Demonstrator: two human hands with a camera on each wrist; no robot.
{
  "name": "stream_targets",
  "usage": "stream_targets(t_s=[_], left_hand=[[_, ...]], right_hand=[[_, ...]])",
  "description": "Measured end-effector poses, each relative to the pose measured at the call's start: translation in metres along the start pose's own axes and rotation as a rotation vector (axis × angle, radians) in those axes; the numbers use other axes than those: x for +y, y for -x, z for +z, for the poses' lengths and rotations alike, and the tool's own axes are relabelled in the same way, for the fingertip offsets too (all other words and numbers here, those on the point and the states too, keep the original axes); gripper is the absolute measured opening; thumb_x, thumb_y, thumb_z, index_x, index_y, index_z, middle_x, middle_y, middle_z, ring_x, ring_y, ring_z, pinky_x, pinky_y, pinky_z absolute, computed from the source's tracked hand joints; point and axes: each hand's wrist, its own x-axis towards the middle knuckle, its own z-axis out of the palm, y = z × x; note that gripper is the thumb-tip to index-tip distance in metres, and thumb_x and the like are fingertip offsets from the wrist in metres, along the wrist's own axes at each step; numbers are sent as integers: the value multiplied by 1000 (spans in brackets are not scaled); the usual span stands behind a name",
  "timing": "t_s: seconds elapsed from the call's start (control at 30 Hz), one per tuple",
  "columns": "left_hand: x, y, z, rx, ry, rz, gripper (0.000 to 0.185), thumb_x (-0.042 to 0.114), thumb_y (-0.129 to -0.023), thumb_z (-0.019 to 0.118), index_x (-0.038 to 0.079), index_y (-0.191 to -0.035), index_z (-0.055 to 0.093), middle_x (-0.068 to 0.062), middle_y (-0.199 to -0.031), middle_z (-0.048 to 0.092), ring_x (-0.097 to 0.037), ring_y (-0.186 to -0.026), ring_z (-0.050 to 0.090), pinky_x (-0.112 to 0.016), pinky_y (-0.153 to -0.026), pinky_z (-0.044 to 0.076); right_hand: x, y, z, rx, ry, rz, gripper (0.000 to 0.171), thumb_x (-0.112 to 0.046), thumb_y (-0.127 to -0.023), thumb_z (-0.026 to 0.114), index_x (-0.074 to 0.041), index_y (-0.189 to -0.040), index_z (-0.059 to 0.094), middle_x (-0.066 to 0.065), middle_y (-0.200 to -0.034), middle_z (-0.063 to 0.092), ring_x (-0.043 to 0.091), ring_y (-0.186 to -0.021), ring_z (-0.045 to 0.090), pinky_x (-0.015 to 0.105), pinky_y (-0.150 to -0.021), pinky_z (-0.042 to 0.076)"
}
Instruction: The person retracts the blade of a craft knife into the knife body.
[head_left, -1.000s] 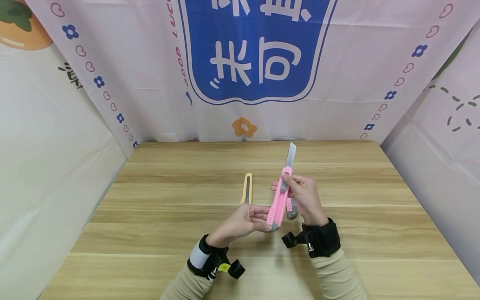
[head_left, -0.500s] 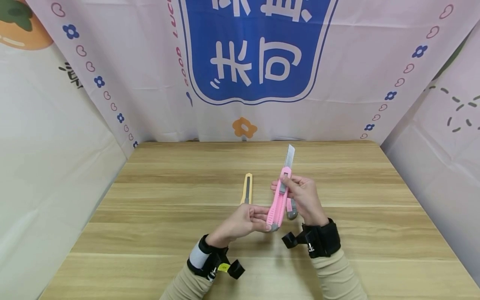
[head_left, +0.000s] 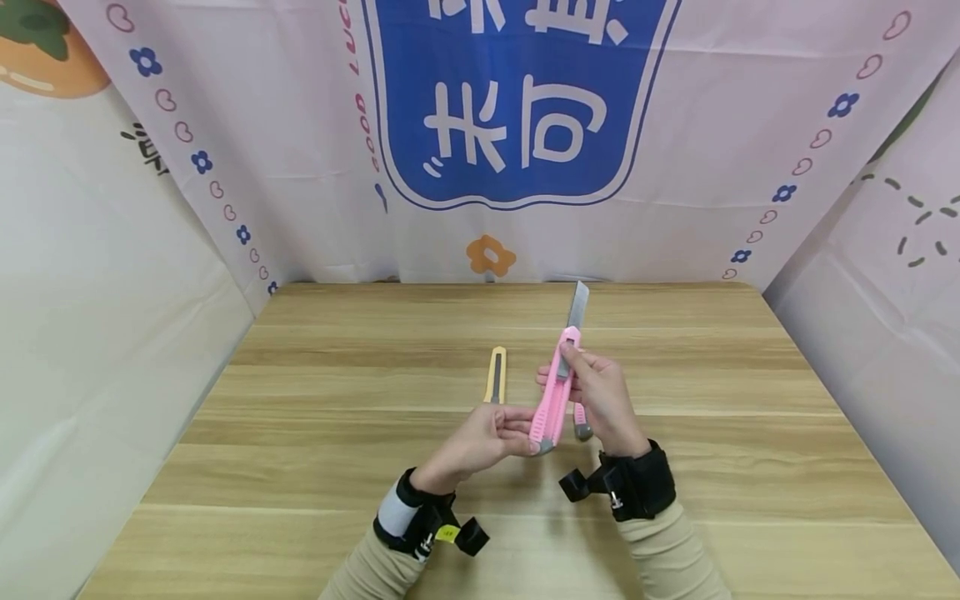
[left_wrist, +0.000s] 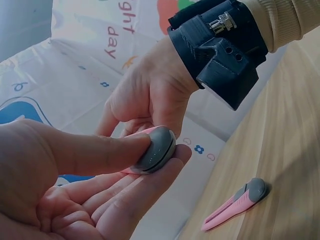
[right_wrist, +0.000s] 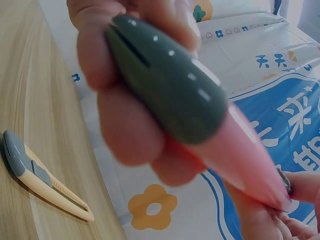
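Note:
A pink utility knife (head_left: 553, 400) is held above the table in both hands, its long blade (head_left: 578, 304) sticking out and pointing away. The left hand (head_left: 480, 437) pinches its grey end cap (left_wrist: 156, 151) between thumb and fingers. Higher up the body, the right hand (head_left: 606, 396) grips it near the front, thumb on the grey slider. On the table, partly hidden behind the right hand, lies a second pink utility knife (left_wrist: 235, 204). A yellow utility knife (right_wrist: 55, 192) lies to its left, its lower end covered by the left hand in the head view.
The wood-grain table (head_left: 300, 467) reaches back to a printed cloth (head_left: 315, 225). More cloth hangs at the left and right sides. Each wrist carries a black strap (head_left: 641, 483) with a camera mount.
Both hands, still on the pink utility knife, have shifted very slightly left and away. The blade stays out and the knives on the table lie as before.

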Motion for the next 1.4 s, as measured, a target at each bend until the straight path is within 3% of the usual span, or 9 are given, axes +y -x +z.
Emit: stream_targets(t_s=[0.47, 1.4], left_hand=[[2, 1, 1, -33, 9, 13, 47, -5, -86, 60, -12, -131, 50, -31, -119, 64, -34, -109, 67, -27, -90, 60], [2, 2, 2, -42, 28, -6, 47, -5, -88, 59, -11, -133, 48, -31, -120, 64, -33, -108, 67, -27, -90, 60]], right_hand=[[1, 0, -4, 12, -39, -68, 31, -23, -97, 57, 5, -109, 65, -5, -70, 76, 10, -69, 74, 25, -69, 63], [-1, 2, -3, -14, -36, -35, 42, -13, -98, 55, 15, -129, 49, -9, -72, 76, 7, -74, 74, 24, -76, 62]])
